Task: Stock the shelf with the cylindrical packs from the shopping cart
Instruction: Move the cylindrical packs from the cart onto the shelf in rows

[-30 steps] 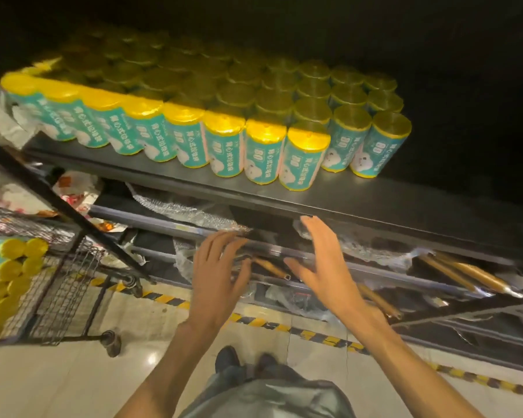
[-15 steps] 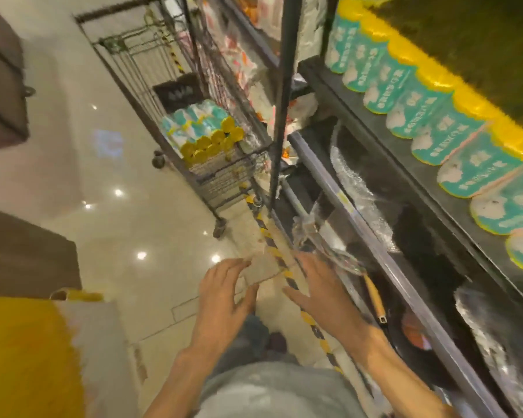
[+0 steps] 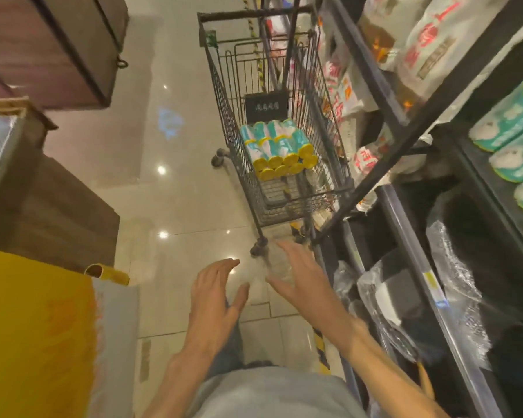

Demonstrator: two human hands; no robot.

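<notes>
Both hands empty, held out over the pale tiled floor in the aisle. Left hand palm down, fingers straight and spread, thumb out to its right. Right hand likewise flat and spread, just beside the left but not touching it; neither holds anything. Wire shopping cart stands ahead of the hands, one near wheel just beyond the right fingertips. Cylindrical packs lie on their sides in a wrapped bundle on the cart's floor, roughly mid-cart, yellow caps facing the person, teal and white labels behind (count not clear, two layers at least). A small dark sign stands in the cart past the bundle. Shelf runs along the right edge of the view; more teal packs already stand on its upper level at far right, one yellow cap visible. The level below carries crinkled clear plastic wrap near the shelf's front edge. Further along, white bags with red print fill the neighbouring rack. Left side: dark wooden fixtures, and a yellow and white box at the lower left corner.
</notes>
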